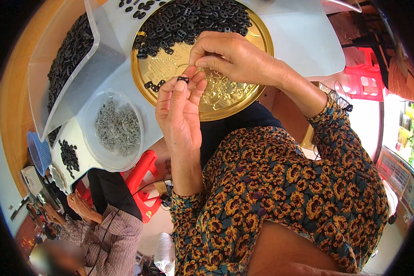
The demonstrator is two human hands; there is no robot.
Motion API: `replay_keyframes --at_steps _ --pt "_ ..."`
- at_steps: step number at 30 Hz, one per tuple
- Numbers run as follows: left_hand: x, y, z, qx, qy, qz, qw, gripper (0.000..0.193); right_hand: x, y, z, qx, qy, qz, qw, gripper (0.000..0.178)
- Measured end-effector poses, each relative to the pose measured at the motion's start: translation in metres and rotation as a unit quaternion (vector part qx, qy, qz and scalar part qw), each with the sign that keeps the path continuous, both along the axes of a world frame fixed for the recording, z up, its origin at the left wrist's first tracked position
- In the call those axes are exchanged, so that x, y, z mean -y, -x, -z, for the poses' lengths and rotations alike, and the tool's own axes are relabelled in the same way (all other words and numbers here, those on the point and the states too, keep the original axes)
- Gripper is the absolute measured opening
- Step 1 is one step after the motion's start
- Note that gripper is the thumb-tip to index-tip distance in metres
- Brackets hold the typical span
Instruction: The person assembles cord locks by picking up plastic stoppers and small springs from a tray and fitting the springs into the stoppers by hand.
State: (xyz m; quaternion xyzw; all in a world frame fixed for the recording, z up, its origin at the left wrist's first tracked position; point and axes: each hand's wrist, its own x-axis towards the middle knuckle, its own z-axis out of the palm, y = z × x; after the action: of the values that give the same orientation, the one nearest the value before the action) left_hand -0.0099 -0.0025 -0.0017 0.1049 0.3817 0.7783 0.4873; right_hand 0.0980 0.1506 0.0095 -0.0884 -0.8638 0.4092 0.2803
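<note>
Nearest my camera is the teal cloth shirt printed with orange-yellow flowers, below the fingers. Ahead of it, I see the left hand pinching a small black, glossy, double-holed piece between thumb and fingertips. The piece is short and rounded at its ends, its dark finish catching a little light. The right hand bends in just beside it; its fingertips come close together, but I cannot tell whether they grip anything. Beneath the fingers is a round, gold-coloured, shiny tray. Beyond them on it lies a heap of similar black pieces; to the right of the left fingertips, small glinting parts are scattered.
</note>
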Motion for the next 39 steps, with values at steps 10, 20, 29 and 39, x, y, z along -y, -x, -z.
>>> replay_keyframes --at_steps 10,20,29,39 --pt "0.000 -0.002 0.003 -0.004 -0.004 0.007 1.000 0.012 0.003 -0.004 -0.011 0.105 0.180 -0.023 0.978 0.014" --pt "-0.001 0.001 0.005 0.063 -0.053 0.009 0.997 0.013 0.021 -0.002 0.005 0.012 0.151 0.006 0.988 0.017" --pt "0.000 -0.002 0.004 0.009 -0.055 -0.009 0.998 0.012 0.023 -0.004 -0.004 0.068 0.385 0.007 0.920 0.019" --pt "0.003 -0.001 0.006 -0.040 -0.019 -0.011 0.999 0.013 0.013 -0.006 -0.002 0.095 0.365 -0.017 0.926 0.021"
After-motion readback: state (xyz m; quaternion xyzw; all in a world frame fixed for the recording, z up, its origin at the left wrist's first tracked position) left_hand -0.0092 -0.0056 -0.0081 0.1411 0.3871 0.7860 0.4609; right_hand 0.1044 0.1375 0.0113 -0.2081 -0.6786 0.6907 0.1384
